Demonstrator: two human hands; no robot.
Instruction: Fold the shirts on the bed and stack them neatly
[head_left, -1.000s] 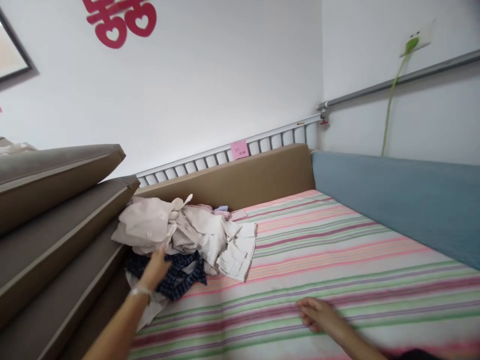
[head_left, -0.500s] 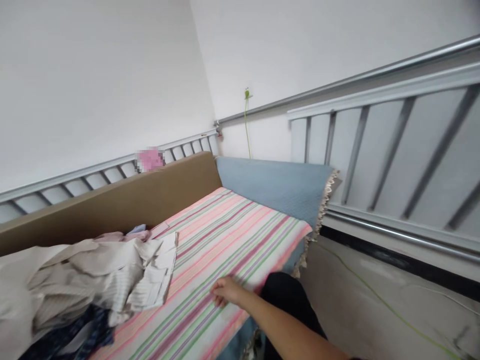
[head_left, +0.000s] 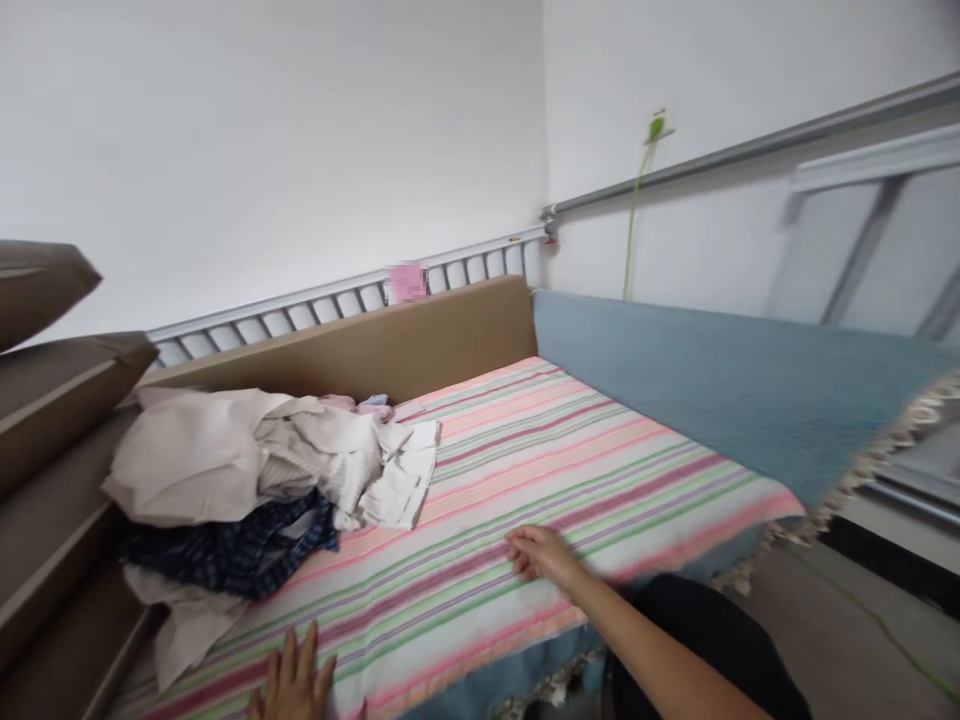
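Note:
My right hand [head_left: 541, 556] hovers over or rests lightly on the striped sheet [head_left: 517, 450], its fingers curled together; whether something small is between them is too small to tell. At the bottom edge my left hand [head_left: 292, 680] is spread on or just above the same sheet, holding nothing. A rumpled heap of beige clothes [head_left: 202, 450] lies on the left part of the sheet. Dark blue plaid cloth [head_left: 225, 552] sticks out beneath it, nearest to my left hand.
Brown cushions [head_left: 67, 390] are stacked at the left. A brown backrest [head_left: 450, 335] and a blue-covered side [head_left: 675, 365] border the bed. Radiators line the walls, and a green cord [head_left: 634, 225] hangs from a socket. My dark-clothed knee [head_left: 705, 640] is at the lower right.
The view has swung left, bringing the stacked cushions and the whole clothes heap into sight. My left hand has come in at the bottom. My right hand keeps its curled shape.

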